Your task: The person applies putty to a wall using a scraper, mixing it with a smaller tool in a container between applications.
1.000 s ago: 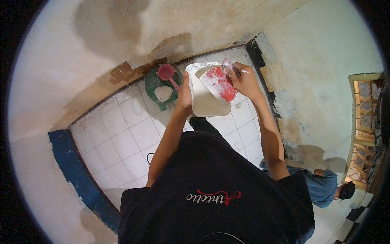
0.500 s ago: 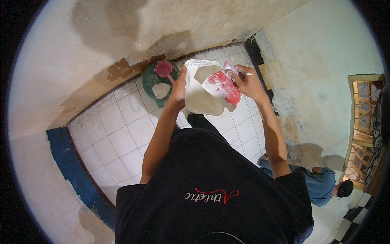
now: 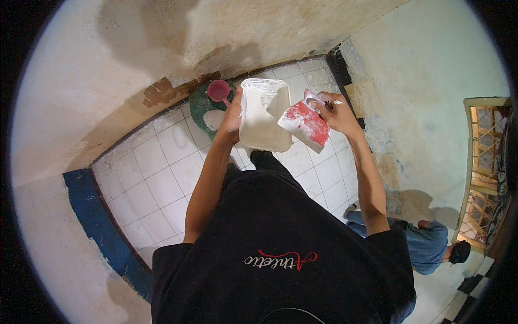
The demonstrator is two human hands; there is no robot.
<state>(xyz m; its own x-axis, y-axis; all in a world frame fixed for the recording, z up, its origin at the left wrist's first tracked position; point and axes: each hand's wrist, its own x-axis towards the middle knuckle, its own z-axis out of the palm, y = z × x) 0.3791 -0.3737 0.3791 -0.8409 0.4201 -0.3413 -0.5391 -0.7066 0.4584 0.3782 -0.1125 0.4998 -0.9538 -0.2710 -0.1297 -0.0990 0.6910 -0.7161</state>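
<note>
A: What does your left hand (image 3: 233, 119) have?

B: It grips the tub (image 3: 265, 147) by its left side, so that pale rectangular thing sits between your two hands, its open top facing you. White paste is smeared on its inner wall, mostly at the end farther from your body.

A: And your right hand (image 3: 335, 114)?

B: Its fingers pinch the handle end of the scraper (image 3: 307, 123), whose blade slants down and away to the left of that hand. One corner of it overlaps the tub's right edge in view; whether they touch, you cannot tell from here. The blade is red and white, streaked with paste, and there is a white smear on that hand too.

A: What lies around them?

B: Beyond your left hand, lower down, is a green stool (image 3: 197, 105). It bears a pink dipper (image 3: 218, 90), and a white lump (image 3: 214, 119) nearer your body, partly behind that hand. Under both hands you have the white tiled floor (image 3: 162, 167).

A: Is anyone near you?

B: Well to the right of your right hand, and behind it, is a person (image 3: 426, 245) in blue, near the window (image 3: 483, 173).
</note>
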